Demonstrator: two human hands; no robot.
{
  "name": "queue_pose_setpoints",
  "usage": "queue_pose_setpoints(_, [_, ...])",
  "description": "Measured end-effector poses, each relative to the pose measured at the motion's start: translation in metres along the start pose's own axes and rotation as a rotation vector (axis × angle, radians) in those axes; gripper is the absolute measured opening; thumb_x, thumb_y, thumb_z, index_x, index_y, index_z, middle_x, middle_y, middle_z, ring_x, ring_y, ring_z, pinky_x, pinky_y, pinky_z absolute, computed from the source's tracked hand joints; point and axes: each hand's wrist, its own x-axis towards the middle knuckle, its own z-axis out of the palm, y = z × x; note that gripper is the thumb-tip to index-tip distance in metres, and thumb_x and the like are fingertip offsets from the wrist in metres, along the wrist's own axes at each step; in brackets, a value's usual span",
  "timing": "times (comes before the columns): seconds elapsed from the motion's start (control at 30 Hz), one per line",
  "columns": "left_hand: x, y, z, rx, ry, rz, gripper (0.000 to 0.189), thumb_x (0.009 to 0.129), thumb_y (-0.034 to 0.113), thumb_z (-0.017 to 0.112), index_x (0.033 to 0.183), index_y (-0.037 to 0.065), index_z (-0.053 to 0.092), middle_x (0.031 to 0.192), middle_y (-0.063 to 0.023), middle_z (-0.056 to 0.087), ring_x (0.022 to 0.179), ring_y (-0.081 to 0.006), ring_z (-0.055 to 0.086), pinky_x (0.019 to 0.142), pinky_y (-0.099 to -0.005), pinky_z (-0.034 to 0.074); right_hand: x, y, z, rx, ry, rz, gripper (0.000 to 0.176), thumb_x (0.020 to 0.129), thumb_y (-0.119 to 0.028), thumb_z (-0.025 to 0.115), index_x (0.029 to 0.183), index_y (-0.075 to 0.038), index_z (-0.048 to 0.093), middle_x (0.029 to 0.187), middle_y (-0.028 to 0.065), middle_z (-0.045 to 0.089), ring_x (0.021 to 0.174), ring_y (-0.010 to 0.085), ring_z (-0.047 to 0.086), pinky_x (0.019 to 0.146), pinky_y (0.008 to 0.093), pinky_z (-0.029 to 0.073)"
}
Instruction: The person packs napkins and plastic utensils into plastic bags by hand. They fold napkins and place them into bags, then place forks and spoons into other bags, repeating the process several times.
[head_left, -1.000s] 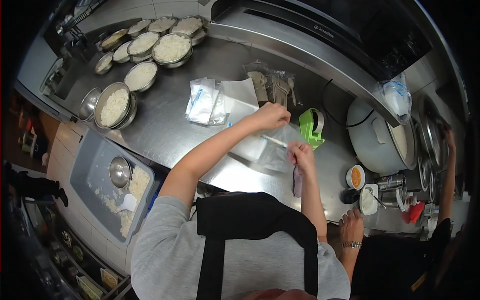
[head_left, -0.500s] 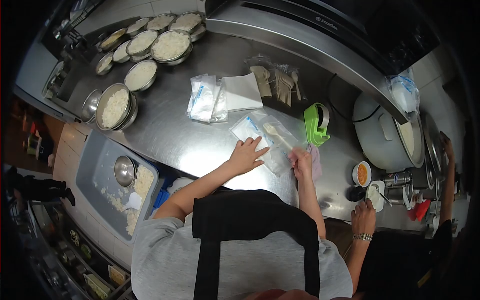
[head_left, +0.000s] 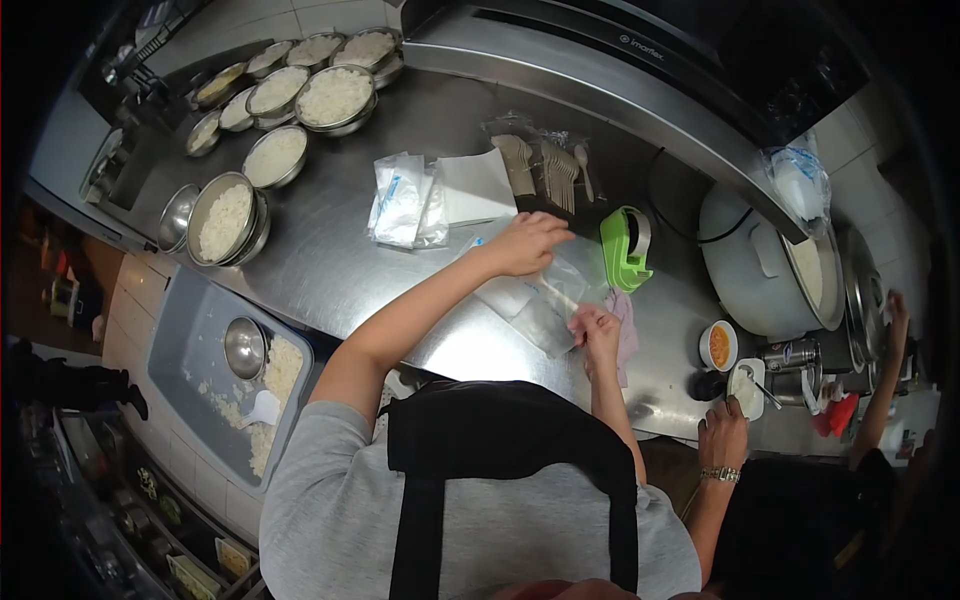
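Left hand (head_left: 525,245): reaches out ahead of you, fingers half curled, fingertips down on the far end of the clear bag (head_left: 520,300). The hand's own back hides whether that grip pinches the film or only presses it.

Right hand (head_left: 597,330): close to your body, grip pressed together on the bag's near corner, pinching the film.

The bag lies flat on the tabletop (head_left: 330,260), stretched between your two grips. From the right grip it runs away and to the left. From the left grip it comes back toward you and to the right. Its long axis is that same diagonal, far-left to near-right. Both hands touch it, one at each end.

The pale spoon (head_left: 558,296) inside the bag follows the same slant, and its near end is close to your right grip. I cannot tell which end is the bowl.

- Just right of the left grip: green tape dispenser (head_left: 625,250), apart from the bag.
- Under and beside the right grip: pink cloth (head_left: 627,338).
- Beyond the left grip: a stack of flat bags (head_left: 403,190), white napkins (head_left: 478,185) and a pack of spoons (head_left: 545,165).
- Well to the right of your right grip: a co-worker's hand (head_left: 722,440) with a watch rests at the tabletop's near edge.
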Motion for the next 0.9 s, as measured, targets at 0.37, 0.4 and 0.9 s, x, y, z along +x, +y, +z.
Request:
queue_pose_setpoints(0.37, [0.018, -0.015, 0.014, -0.231, -0.549, -0.107, 0.017, 0.073, 0.018, 0.059, 0.081, 0.003, 0.059, 0.087, -0.0129, 0.062, 0.087, -0.0292, 0.059, 0.078, -0.0406, 0.043, -0.024, 0.010, -0.021, -0.405, -0.053, -0.171, 0.013, 0.083, -0.007, 0.054, 0.078, 0.002, 0.062, 0.056, -0.0013, 0.052, 0.048, 0.0032, 0.042, 0.043, 0.0196, 0.031])
queue_pose_setpoints(0.4, [0.017, -0.016, 0.011, -0.231, -0.548, -0.113, 0.017, 0.073, 0.018, 0.059, 0.081, 0.003, 0.059, 0.087, -0.0129, 0.062, 0.087, -0.0292, 0.059, 0.078, -0.0406, 0.043, -0.029, 0.009, -0.021, -0.420, -0.031, -0.204, 0.014, 0.084, -0.008, 0.055, 0.076, 0.002, 0.062, 0.056, -0.0022, 0.051, 0.049, 0.0029, 0.042, 0.044, 0.0201, 0.031])
queue_pose_setpoints(0.9, [0.037, 0.005, -0.048, -0.462, -0.260, -0.125, 0.012, 0.078, 0.012, 0.060, 0.082, 0.000, 0.059, 0.079, -0.0081, 0.062, 0.078, -0.0170, 0.059, 0.073, -0.0294, 0.046, 0.029, -0.036, 0.023, -0.434, -0.193, -0.230, 0.025, 0.086, -0.020, 0.055, 0.086, 0.004, 0.062, 0.076, 0.0075, 0.063, 0.068, 0.0148, 0.057, 0.061, 0.0276, 0.043])
